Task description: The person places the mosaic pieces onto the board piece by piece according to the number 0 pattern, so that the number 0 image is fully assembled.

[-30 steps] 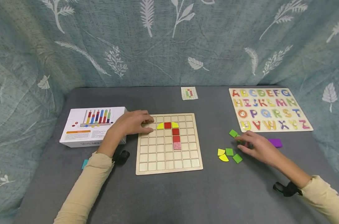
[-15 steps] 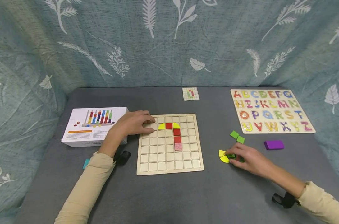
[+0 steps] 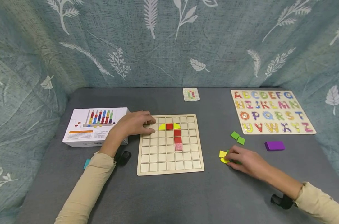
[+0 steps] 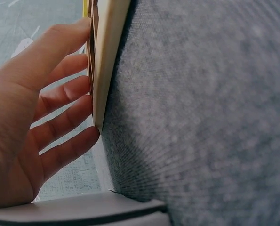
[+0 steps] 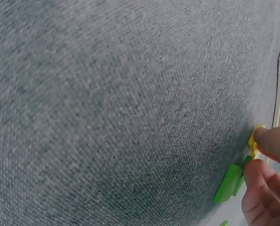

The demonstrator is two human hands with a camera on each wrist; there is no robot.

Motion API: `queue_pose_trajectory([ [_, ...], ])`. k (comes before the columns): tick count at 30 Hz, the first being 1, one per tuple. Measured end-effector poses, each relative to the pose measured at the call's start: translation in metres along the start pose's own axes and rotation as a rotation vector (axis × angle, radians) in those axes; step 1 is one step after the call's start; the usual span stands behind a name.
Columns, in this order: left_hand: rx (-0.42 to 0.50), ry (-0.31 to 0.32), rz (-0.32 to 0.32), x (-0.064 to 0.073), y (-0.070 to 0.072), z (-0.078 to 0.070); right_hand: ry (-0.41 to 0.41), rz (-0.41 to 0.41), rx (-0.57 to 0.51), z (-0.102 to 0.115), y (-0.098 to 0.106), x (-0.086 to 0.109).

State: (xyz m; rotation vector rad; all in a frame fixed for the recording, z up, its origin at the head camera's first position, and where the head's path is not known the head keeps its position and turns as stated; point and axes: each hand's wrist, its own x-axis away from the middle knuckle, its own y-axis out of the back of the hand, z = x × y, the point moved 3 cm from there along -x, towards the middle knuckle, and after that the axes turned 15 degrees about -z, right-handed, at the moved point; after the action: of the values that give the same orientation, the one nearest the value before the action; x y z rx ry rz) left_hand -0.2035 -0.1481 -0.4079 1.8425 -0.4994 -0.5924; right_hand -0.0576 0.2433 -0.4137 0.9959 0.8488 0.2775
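My left hand (image 3: 133, 123) rests with loosely bent fingers on the left edge of a wooden grid board (image 3: 157, 166); in the left wrist view its fingertips touch the board's rim. On the board lie red square tiles (image 3: 177, 133), a pink square tile (image 3: 178, 147) and two yellow quarter-circle tiles (image 3: 162, 126). Right of the board, my right hand (image 3: 250, 161) pinches a yellow quarter-circle tile (image 5: 252, 141) between thumb and fingertips. Another yellow tile (image 3: 222, 154) lies beside it. Green square tiles (image 5: 229, 183) sit under that hand, mostly hidden in the head view.
Two more green tiles (image 3: 240, 141) lie behind the right hand, with a purple block (image 3: 274, 146) to their right. An alphabet board (image 3: 284, 121) stands back right, a pattern card (image 3: 191, 94) behind the grid, a white box (image 3: 82, 126) at left. A teal piece (image 3: 86, 163) shows beside the left sleeve.
My right hand has moved left and nearer, from the two back green tiles to the yellow tiles, uncovering the purple block. My left hand has stayed on the board.
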Motion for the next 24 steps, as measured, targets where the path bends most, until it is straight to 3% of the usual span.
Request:
queue_pose_trajectory([
  [10,-0.020,0.001,-0.005,-0.001,0.000,0.000,-0.045,0.063,-0.067,0.004,-0.003,-0.004],
  [24,-0.016,0.011,-0.002,0.000,-0.001,-0.001,0.120,0.061,0.041,0.017,-0.008,-0.008],
])
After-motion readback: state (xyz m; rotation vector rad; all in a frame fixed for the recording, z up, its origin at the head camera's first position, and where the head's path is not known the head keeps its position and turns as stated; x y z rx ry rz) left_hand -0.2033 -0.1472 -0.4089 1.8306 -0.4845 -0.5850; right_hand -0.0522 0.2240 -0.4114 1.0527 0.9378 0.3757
